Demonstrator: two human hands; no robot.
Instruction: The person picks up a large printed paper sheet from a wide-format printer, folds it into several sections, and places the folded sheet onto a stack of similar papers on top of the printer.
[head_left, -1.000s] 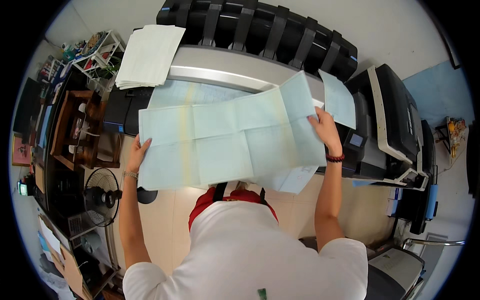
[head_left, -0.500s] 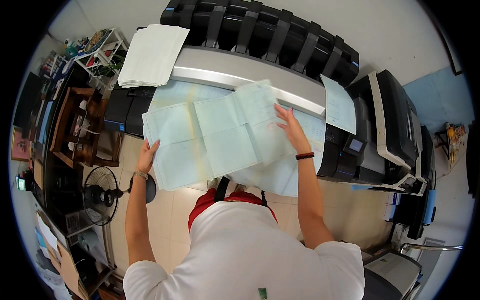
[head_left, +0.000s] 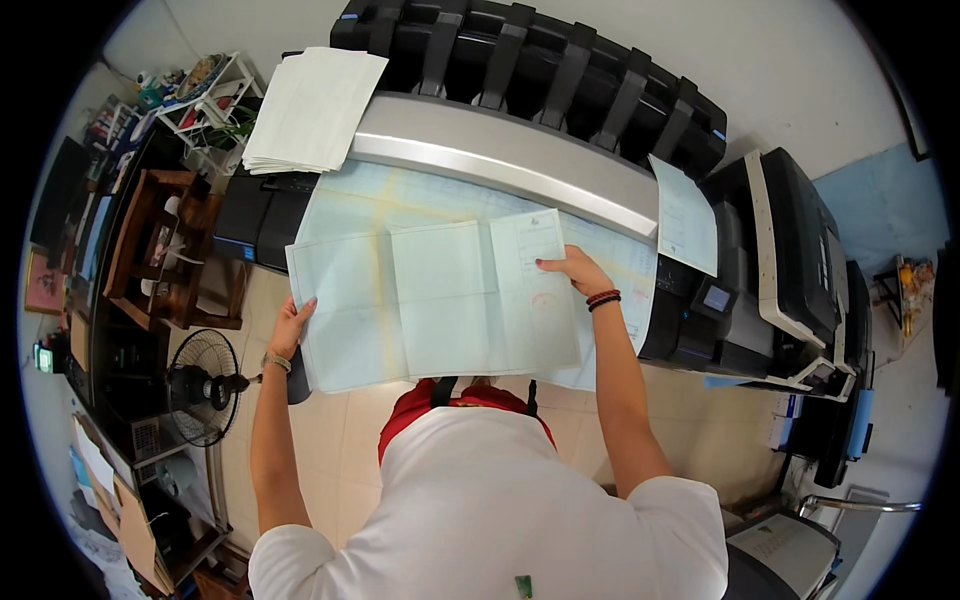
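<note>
Between my hands is a large pale drawing sheet [head_left: 440, 310], creased into panels and held out over the printer's front. My left hand [head_left: 291, 322] grips its left edge, thumb on top. At the upper right edge, my right hand [head_left: 580, 270] pinches the sheet with the thumb on its face and the other fingers partly hidden behind. A small red stamp mark shows on the right panel. Beneath it, a bigger printed sheet [head_left: 345, 195] with yellowish bands lies across the wide-format printer [head_left: 500, 155].
A stack of folded papers [head_left: 315, 110] lies on the printer's left end, and another folded sheet [head_left: 686, 215] on its right, near a small screen [head_left: 716, 298]. A black scanner-like machine [head_left: 800, 245] stands at right. A fan [head_left: 205, 388] and wooden chair [head_left: 165, 250] are at left.
The sheet's right part has come down and lies flatter, its overlapping panels spread out. My right hand has gone from spread fingers to pinching the right edge; my left hand keeps its hold.
</note>
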